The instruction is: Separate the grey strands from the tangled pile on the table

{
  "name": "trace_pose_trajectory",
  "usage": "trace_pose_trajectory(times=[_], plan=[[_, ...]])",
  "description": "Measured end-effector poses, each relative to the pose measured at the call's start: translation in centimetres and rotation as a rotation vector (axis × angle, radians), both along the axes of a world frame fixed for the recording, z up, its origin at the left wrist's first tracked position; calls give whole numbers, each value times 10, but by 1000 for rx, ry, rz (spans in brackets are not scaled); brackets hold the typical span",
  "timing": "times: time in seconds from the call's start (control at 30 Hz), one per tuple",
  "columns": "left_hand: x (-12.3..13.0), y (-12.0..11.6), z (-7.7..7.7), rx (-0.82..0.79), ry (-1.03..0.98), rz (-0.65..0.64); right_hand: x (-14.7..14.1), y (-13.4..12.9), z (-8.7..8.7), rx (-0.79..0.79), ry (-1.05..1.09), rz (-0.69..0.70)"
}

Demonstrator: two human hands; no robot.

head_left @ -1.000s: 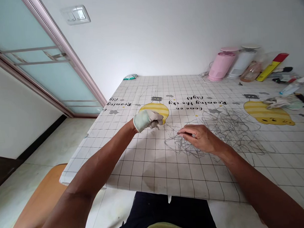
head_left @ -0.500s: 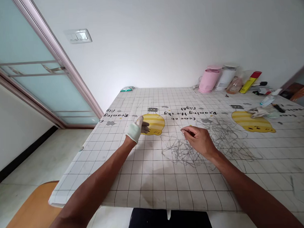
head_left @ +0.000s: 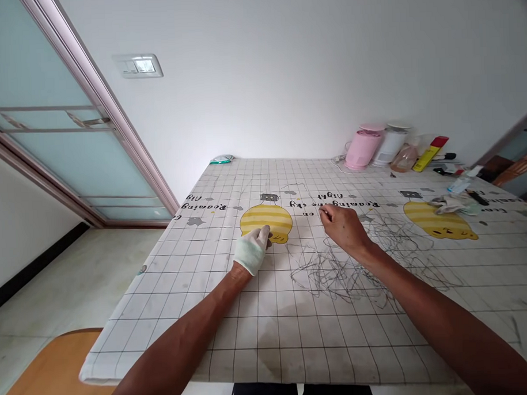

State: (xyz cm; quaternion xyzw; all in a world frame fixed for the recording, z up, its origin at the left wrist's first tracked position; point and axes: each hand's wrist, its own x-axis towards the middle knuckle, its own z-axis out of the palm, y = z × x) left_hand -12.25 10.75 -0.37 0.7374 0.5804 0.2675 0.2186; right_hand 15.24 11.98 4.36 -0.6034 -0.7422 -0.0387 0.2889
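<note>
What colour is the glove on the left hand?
The glove is pale greenish white, clearest in the head view.

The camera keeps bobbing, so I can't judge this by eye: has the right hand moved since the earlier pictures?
Yes: the right hand has moved forward, away from the person, and now reaches the printed line "Roaming the sky" on the tabletop.

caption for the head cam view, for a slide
Right hand pinches a strand above tangled dark strands on a grid tablecloth; left hand gloved
</note>
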Motion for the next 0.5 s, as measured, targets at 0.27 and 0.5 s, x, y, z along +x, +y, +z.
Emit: trace_pose_trajectory(times=[0.27,0.5], plan=[[11,-6,-5,-25,77,-41,-31,88,1,-232,-87,-153],[18,-3,-4,-30,68,4,-64,167,-7,-368,-71,-209]])
